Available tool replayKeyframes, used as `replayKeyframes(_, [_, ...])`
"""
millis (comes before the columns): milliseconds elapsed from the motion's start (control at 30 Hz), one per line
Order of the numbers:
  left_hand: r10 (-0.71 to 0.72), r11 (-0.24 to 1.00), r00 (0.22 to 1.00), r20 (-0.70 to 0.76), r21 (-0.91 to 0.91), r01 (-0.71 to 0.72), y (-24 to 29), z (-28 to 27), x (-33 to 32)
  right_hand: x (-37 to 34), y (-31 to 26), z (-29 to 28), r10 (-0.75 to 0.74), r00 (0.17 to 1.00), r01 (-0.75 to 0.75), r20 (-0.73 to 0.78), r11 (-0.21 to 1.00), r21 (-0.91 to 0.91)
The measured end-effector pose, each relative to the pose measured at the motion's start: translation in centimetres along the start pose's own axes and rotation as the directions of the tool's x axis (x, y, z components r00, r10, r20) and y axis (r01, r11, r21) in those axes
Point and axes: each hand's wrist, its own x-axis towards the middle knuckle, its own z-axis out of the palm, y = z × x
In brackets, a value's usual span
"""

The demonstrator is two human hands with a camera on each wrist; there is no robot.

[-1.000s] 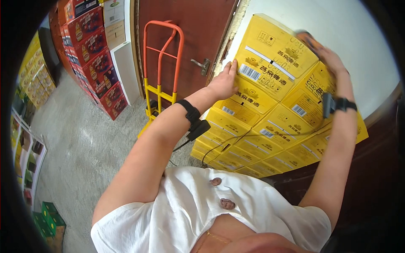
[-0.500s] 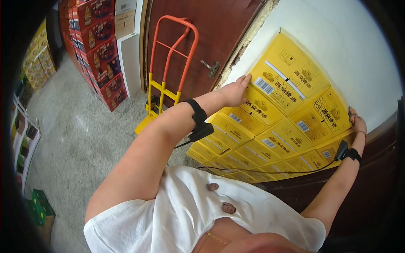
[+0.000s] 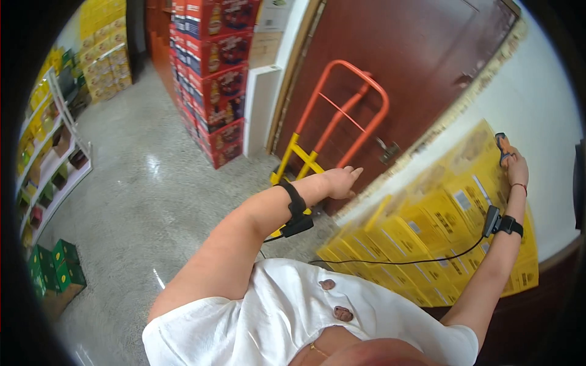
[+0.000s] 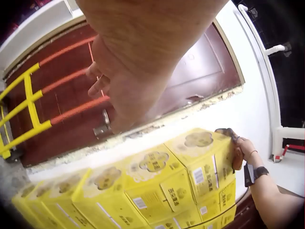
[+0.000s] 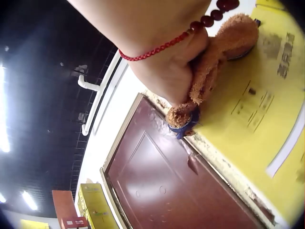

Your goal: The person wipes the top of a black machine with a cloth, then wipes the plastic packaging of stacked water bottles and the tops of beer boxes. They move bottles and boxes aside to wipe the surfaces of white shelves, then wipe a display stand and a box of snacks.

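The right hand [image 3: 517, 168] grips a fuzzy brown toy-like thing [image 3: 503, 148] with dark blue parts, against the top box at the right end of the stack. In the right wrist view the brown thing [image 5: 238, 36] lies along the yellow box [image 5: 267, 100], partly hidden by the hand [image 5: 167, 62]. My left hand [image 3: 343, 183], fingers loosely extended, hangs in the air in front of the red-and-yellow hand truck [image 3: 331, 131] and holds nothing. Yellow cartons [image 3: 427, 235] are stacked against the white wall, several of them with barcodes.
A dark red door [image 3: 421, 67] stands behind the hand truck. Red cartons [image 3: 223, 82] are piled left of it. White shelving [image 3: 76, 161] and green boxes [image 3: 46, 268] are at the far left. A black cable [image 3: 390, 263] crosses in front of the yellow cartons.
The left hand has come off the yellow cartons. From the stack's right side, the right hand has moved up to its top with the brown thing. The head view has turned toward the left.
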Motion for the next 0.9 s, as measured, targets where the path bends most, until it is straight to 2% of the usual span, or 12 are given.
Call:
replayKeyframes(67, [-0.089,0.996,0.995,-0.035,-0.001,0.089,-5.2,-1.5,-3.1,-1.0,-4.2,1.8,-0.099,0.964,0.058,-0.246,0.984,-0.170])
replayKeyframes(100, [-0.131,0.991,0.990,-0.057,0.005,0.132,-7.4,-2.5,-5.0,-2.4,-7.2,2.5,-0.106,0.964,0.067,-0.243,0.984,-0.162])
replayKeyframes(167, [-0.196,0.980,0.979,-0.062,0.017,0.198,-12.1,-3.9,-8.4,-6.1,-13.6,3.7,-0.236,0.930,0.109,-0.282,0.910,-0.401])
replayKeyframes(200, [-0.245,0.968,0.967,-0.075,0.032,0.248,-13.6,-4.9,-10.4,-5.9,-14.6,5.5,-0.238,0.932,0.117,-0.274,0.912,-0.394])
replayKeyframes(233, [-0.284,0.957,0.955,-0.079,0.028,0.287,-15.6,-5.4,-12.0,-5.3,-15.1,8.5,-0.275,0.930,0.228,-0.244,0.952,-0.204])
replayKeyframes(300, [-0.330,0.943,0.940,-0.082,0.023,0.333,-18.6,-6.4,-15.1,-5.1,-17.1,14.7,-0.348,0.925,0.366,-0.151,0.924,0.113])
replayKeyframes(400, [-0.408,0.912,0.909,-0.090,0.001,0.410,-22.1,-8.3,-19.0,-7.1,-20.8,24.7,-0.378,0.925,0.359,-0.043,0.829,0.429])
replayKeyframes(467, [-0.450,0.890,0.882,-0.138,0.012,0.456,-24.0,-8.8,-21.2,-9.1,-23.8,29.3,-0.477,0.879,0.425,0.016,0.797,0.429])
replayKeyframes(533, [-0.478,0.875,0.863,-0.162,-0.004,0.484,-26.3,-9.2,-23.0,-12.0,-28.1,31.4,-0.468,0.864,0.285,0.183,0.756,0.589])
replayKeyframes(600, [-0.528,0.845,0.827,-0.190,-0.023,0.534,-28.4,-9.9,-24.3,-11.8,-29.8,38.0,-0.451,0.834,0.069,0.317,0.656,0.751])
replayKeyframes(733, [-0.590,0.803,0.780,-0.212,-0.044,0.595,-33.2,-10.9,-25.6,-10.7,-37.1,43.2,-0.553,0.785,0.134,0.280,0.593,0.794])
replayKeyframes(900, [-0.658,0.741,0.726,-0.199,0.003,0.672,-38.0,-16.0,-24.7,-6.3,-49.1,46.9,-0.568,0.790,0.044,0.232,0.429,0.902])
